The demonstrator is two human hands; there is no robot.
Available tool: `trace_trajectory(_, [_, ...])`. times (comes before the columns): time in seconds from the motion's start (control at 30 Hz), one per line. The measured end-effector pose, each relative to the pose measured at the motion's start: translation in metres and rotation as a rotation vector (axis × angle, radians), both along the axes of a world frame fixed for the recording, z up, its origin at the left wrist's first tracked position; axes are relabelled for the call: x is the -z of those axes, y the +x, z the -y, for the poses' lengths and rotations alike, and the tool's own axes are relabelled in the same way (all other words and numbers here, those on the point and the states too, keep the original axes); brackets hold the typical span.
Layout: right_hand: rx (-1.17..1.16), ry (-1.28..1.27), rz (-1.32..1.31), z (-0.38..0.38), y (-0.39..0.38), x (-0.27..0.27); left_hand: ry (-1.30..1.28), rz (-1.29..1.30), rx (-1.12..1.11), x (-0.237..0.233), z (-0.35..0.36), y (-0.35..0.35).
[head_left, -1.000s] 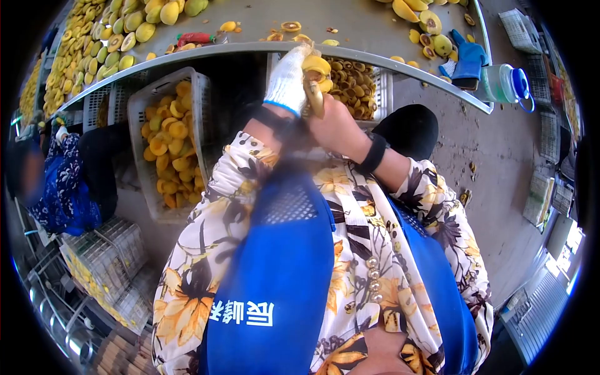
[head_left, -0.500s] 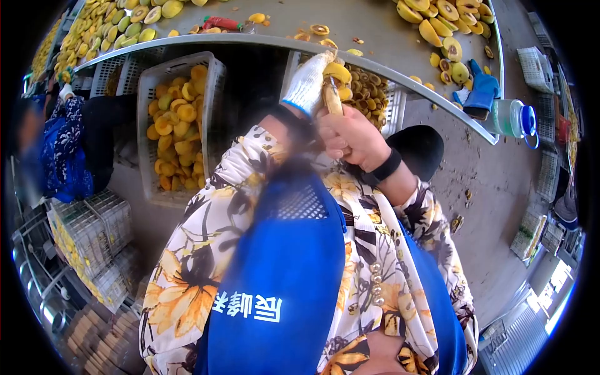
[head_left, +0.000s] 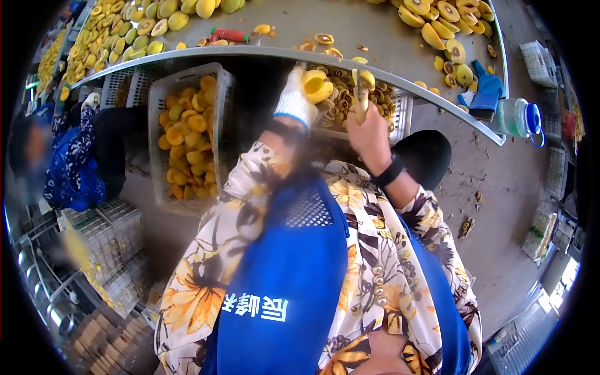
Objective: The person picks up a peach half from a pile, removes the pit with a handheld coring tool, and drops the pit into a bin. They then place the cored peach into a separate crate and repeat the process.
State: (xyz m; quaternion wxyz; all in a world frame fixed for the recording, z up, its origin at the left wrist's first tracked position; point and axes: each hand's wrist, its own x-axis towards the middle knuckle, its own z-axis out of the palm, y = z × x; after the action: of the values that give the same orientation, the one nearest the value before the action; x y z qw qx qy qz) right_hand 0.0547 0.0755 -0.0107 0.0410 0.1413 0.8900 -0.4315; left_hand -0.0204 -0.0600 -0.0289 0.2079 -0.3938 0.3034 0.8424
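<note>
My left hand (head_left: 292, 94), in a white knitted glove, holds a hollowed yellow peach half (head_left: 317, 87) with its cut cavity showing. Bare and closed, my right hand (head_left: 369, 134) grips a wooden-handled pitting knife (head_left: 361, 103), its narrow metal end pointing away from me. A piece of yellow peach (head_left: 367, 79) shows right by the knife's tip. Both hands are over a white crate (head_left: 400, 119) of brown peach pits and scraps (head_left: 381, 100), just below the metal table's edge.
Peach halves (head_left: 119, 34) are heaped on the metal table (head_left: 350, 22), with another pile at right. A crate (head_left: 161, 187) of pitted halves (head_left: 190, 125) stands at left. Blue gloves (head_left: 486, 90) and a plastic bottle (head_left: 514, 117) are at the right corner. A co-worker (head_left: 75, 156) sits at left.
My hands have moved apart, the right one to the right with the knife. The left hand has shifted left, and the hollow of its peach half now shows.
</note>
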Motion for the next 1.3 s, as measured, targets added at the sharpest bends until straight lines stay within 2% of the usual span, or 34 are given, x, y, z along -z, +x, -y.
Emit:
trace_trajectory(0.03, [-0.045, 0.016, -0.040, -0.005, -0.004, 0.000, -0.102, -0.195, 0.106, 0.007, 0.004, 0.002])
trace_trajectory(0.1, [-0.123, 0.056, -0.126, -0.014, -0.012, 0.000, -0.111, -0.327, 0.158, 0.003, 0.004, 0.001])
trace_trajectory(0.17, [-0.070, -0.040, -0.140, -0.009, -0.018, -0.009, 0.079, -0.169, 0.041, -0.019, -0.006, 0.009])
trace_trajectory(0.23, [-0.037, -0.209, -0.073, -0.005, -0.027, -0.008, -0.009, -0.223, 0.062, -0.019, -0.013, 0.016])
trace_trajectory(0.3, [-0.037, -0.111, -0.072, -0.005, -0.027, -0.008, -0.119, -0.346, 0.084, -0.016, -0.014, 0.025])
trace_trajectory(0.33, [-0.039, -0.067, -0.077, -0.003, -0.029, -0.009, -0.291, -0.501, 0.170, -0.004, -0.011, 0.029])
trace_trajectory(0.4, [-0.034, -0.054, -0.090, -0.001, -0.029, -0.014, -0.390, -0.638, 0.093, -0.007, -0.019, 0.036])
trace_trajectory(0.43, [-0.034, -0.045, -0.097, 0.000, -0.029, -0.019, -0.563, -0.567, 0.186, -0.046, -0.027, 0.040])
trace_trajectory(0.47, [-0.035, -0.036, -0.101, -0.001, -0.027, -0.023, -0.679, -0.571, 0.258, -0.040, -0.029, 0.039])
trace_trajectory(0.53, [-0.077, 0.081, -0.142, 0.001, -0.024, -0.016, -0.590, -0.761, 0.174, -0.047, -0.036, 0.044])
trace_trajectory(0.6, [-0.175, 0.248, -0.169, 0.006, -0.020, -0.017, -0.236, -0.574, 0.106, -0.039, -0.023, 0.048])
trace_trajectory(0.63, [-0.230, 0.176, -0.310, 0.005, -0.017, -0.010, -0.062, -0.476, 0.075, -0.025, -0.014, 0.047])
trace_trajectory(0.67, [-0.216, 0.178, -0.327, 0.008, -0.016, -0.008, -0.533, -0.747, 0.200, 0.009, 0.001, 0.040])
trace_trajectory(0.7, [-0.201, 0.182, -0.343, 0.010, -0.015, -0.009, -1.088, -0.896, 0.237, 0.041, 0.015, 0.033])
trace_trajectory(0.77, [-0.200, 0.160, -0.385, 0.010, -0.016, -0.004, -0.775, -0.522, 0.052, 0.013, 0.061, 0.025])
trace_trajectory(0.8, [-0.246, 0.133, -0.378, 0.007, -0.014, -0.001, -0.421, -0.293, -0.025, -0.026, 0.091, 0.027])
trace_trajectory(0.87, [-0.332, 0.085, -0.366, -0.001, -0.011, 0.008, -0.680, -0.339, -0.148, -0.023, 0.147, 0.034])
trace_trajectory(0.9, [-0.337, 0.133, -0.280, 0.001, -0.010, 0.019, -0.780, -0.226, -0.227, -0.006, 0.183, 0.028])
trace_trajectory(0.93, [-0.361, 0.109, -0.202, 0.003, -0.014, 0.032, -1.043, -0.250, -0.209, -0.020, 0.185, 0.035])
trace_trajectory(0.97, [-0.522, 0.247, -0.121, -0.002, -0.019, 0.064, -1.410, -0.182, 0.068, 0.016, 0.242, 0.032])
trace_trajectory(1.0, [-0.677, 0.377, -0.036, -0.002, -0.022, 0.114, -1.858, -0.062, 0.382, -0.020, 0.222, 0.037])
trace_trajectory(1.03, [-0.592, 0.079, -0.099, -0.004, -0.024, 0.118, -1.970, -0.072, 0.429, -0.024, 0.225, 0.033])
trace_trajectory(1.07, [-0.601, 0.186, -0.050, -0.008, -0.031, 0.121, -2.081, -0.085, 0.462, -0.029, 0.226, 0.021])
trace_trajectory(1.1, [-0.622, 0.291, 0.015, -0.014, -0.029, 0.125, -2.063, -0.162, 0.443, -0.030, 0.224, 0.011])
trace_trajectory(1.13, [-0.647, 0.391, 0.093, -0.016, -0.025, 0.101, -2.167, -0.424, 0.419, -0.033, 0.210, -0.001])
trace_trajectory(1.17, [-0.751, 0.462, -0.029, -0.019, -0.027, 0.123, -2.250, -0.700, 0.391, -0.034, 0.195, -0.017])
trace_trajectory(1.2, [-0.752, 0.461, -0.004, -0.023, -0.025, 0.105, -2.296, -0.926, 0.541, -0.035, 0.177, -0.036])
trace_trajectory(1.23, [-0.750, 0.464, 0.016, -0.028, -0.026, 0.068, -2.052, -0.852, 0.522, -0.072, 0.112, -0.046])
trace_trajectory(1.27, [-0.748, 0.466, 0.037, -0.032, -0.024, 0.047, -2.046, -1.112, 0.453, -0.052, 0.093, -0.076])
trace_trajectory(1.3, [-0.655, 0.450, 0.018, -0.033, -0.018, 0.045, -2.238, -1.425, 0.498, -0.064, 0.049, -0.088])
